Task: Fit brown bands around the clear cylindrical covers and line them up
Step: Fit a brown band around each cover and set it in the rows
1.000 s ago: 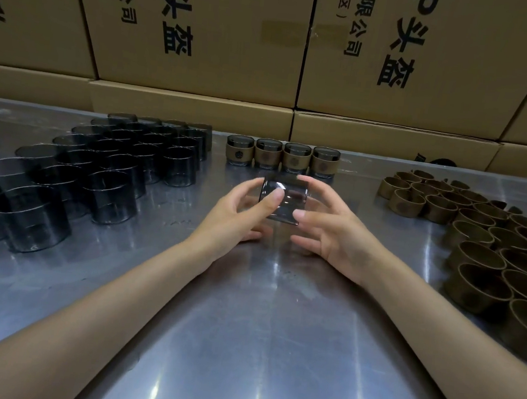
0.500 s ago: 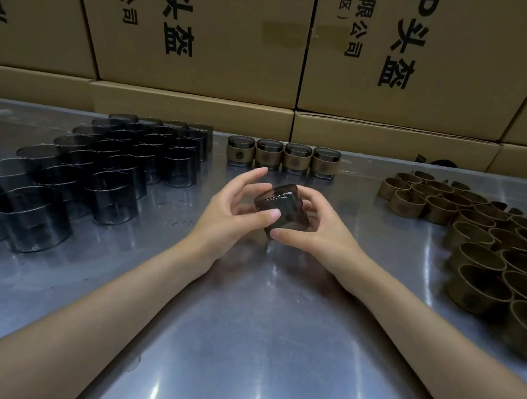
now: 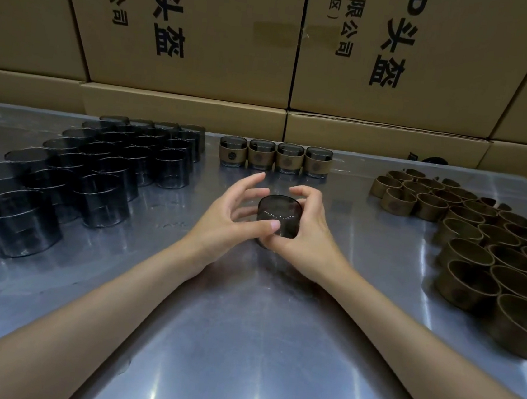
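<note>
**One bare cover in hand, four banded, stock to either side**

Head view, places given from the held cover:

- Clear cover (image 3: 278, 215): smoky, see-through cylinder, no band on it, held just above the steel table (image 3: 240, 343), its flat closed end turned up and a little toward the wearer. Probably being set square so that a band can slide on.
- Left hand (image 3: 231, 215): thumb tip pressed on the cover's near wall; the other fingers are spread and curved off its far-left side, not plainly touching.
- Right hand (image 3: 309, 233): curled round the cover's right side and underside, carrying it; index finger arched over the top rim.
- Finished row (image 3: 274, 156): four banded covers, upright, side by side, straight behind the cover near the table's far edge. The next one likely goes at one end.
- Unbanded covers (image 3: 95, 175): a block of rows well to its left, within the left hand's reach.
- Brown bands (image 3: 479, 241): loose rings, standing on edge, packed well to its right, handy for the right hand.
- Cardboard cartons (image 3: 208, 31): stacked as a wall behind the finished row
</note>
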The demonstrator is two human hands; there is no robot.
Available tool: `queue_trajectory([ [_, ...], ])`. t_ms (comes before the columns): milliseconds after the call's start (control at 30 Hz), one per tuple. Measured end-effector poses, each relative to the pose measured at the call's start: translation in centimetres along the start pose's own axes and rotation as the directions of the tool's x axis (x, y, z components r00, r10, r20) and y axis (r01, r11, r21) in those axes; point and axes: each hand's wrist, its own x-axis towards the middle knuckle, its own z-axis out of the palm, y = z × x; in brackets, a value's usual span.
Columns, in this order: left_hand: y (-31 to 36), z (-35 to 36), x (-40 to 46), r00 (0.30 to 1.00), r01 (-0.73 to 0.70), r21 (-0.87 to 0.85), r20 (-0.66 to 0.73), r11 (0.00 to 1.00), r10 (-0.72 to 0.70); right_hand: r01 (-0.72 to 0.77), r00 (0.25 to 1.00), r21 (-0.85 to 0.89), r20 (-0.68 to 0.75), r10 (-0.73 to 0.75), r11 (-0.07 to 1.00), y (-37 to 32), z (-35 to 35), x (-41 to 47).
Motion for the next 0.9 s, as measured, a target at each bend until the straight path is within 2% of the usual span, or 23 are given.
queue_trajectory([
  [100, 0.0, -0.1, 0.1, 1.000, 0.025, -0.037, -0.019, 0.999, -0.026, 0.038, 0.988, 0.080, -0.155, -0.025, 0.996, -0.6, -0.6, -0.1],
  [167, -0.1, -0.3, 0.3, 0.997, 0.060, -0.077, -0.042, 0.995, -0.064, 0.023, 0.954, -0.054, -0.297, -0.038, 0.998, -0.7, -2.2, 0.2],
  [200, -0.1, -0.4, 0.4, 0.996, 0.074, -0.091, -0.045, 0.993, -0.078, -0.044, 0.945, -0.214, -0.326, -0.029, 0.976, -0.6, -3.3, 0.5],
  [267, -0.3, -0.5, 0.5, 0.995, 0.086, -0.096, -0.039, 0.992, -0.090, -0.247, 0.944, -0.549, -0.321, 0.071, 0.798, 0.1, -6.1, 1.3],
  [300, -0.4, -0.6, 0.5, 0.995, 0.087, -0.090, -0.034, 0.992, -0.090, -0.339, 0.930, -0.646, -0.340, 0.140, 0.684, 0.4, -7.6, 1.6],
  [433, -0.3, -0.6, 0.4, 0.995, 0.095, -0.071, -0.022, 0.993, -0.096, -0.599, 0.790, -0.717, -0.459, 0.405, 0.356, 1.4, -12.7, 2.1],
  [500, -0.3, -0.6, 0.5, 0.994, 0.104, -0.068, -0.023, 0.992, -0.106, -0.643, 0.705, -0.730, -0.446, 0.552, 0.231, 2.1, -13.8, 1.8],
  [567, -0.3, -0.5, 0.5, 0.994, 0.105, -0.064, -0.023, 0.992, -0.107, -0.645, 0.642, -0.749, -0.422, 0.640, 0.153, 2.7, -14.0, 1.3],
  [600, -0.3, -0.5, 0.5, 0.994, 0.105, -0.063, -0.024, 0.993, -0.107, -0.635, 0.636, -0.761, -0.417, 0.649, 0.133, 3.0, -13.9, 1.3],
  [667, -0.2, -0.5, 0.5, 0.994, 0.105, -0.066, -0.025, 0.992, -0.107, -0.597, 0.683, -0.790, -0.411, 0.605, 0.137, 3.1, -13.5, 1.3],
  [900, -0.2, -0.5, 0.4, 0.995, 0.093, -0.069, -0.032, 0.993, -0.095, -0.398, 0.906, -0.816, -0.278, 0.320, 0.418, 1.2, -9.2, 1.3],
])
